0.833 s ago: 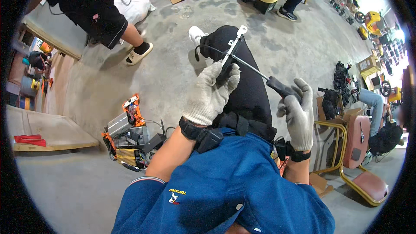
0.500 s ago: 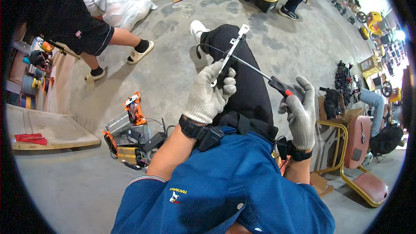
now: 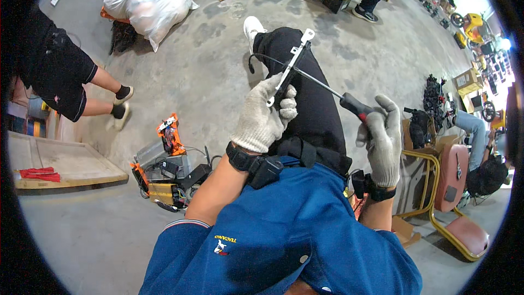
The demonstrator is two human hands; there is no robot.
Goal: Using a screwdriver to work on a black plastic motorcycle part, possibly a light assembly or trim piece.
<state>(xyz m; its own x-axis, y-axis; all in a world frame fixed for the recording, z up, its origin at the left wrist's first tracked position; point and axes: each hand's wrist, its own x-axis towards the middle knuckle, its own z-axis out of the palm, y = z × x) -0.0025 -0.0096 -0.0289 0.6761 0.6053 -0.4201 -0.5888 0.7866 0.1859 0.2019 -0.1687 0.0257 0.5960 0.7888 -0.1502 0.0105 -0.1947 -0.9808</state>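
- Since the earlier frames, the person in black shorts (image 3: 57,76) has moved further toward the left edge, so we now see the white sacks (image 3: 158,13) whole in the upper left; the red patch on the screwdriver (image 3: 352,104), hidden in the earliest frame, now shows.
- Our left hand (image 3: 261,117), mid-frame, grips the lower part of the white strip (image 3: 284,76) and the black piece (image 3: 284,94) under it, fingers curled; holding it low seems to leave the upper length free for the tool.
- The strip slants toward the top of the frame, above our trouser leg (image 3: 327,123); whether it leans on the leg, we cannot tell.
- Our right hand (image 3: 382,136), right of centre, holds the screwdriver's handle end, index finger raised, a light hold that probably suits turning.
- The shaft crosses to the strip, its tip at the strip's middle; whether it sits in a screw, we cannot make out.
- Lower left, the heap of parts (image 3: 169,169) lies on the floor near our left forearm, apparently within reach.
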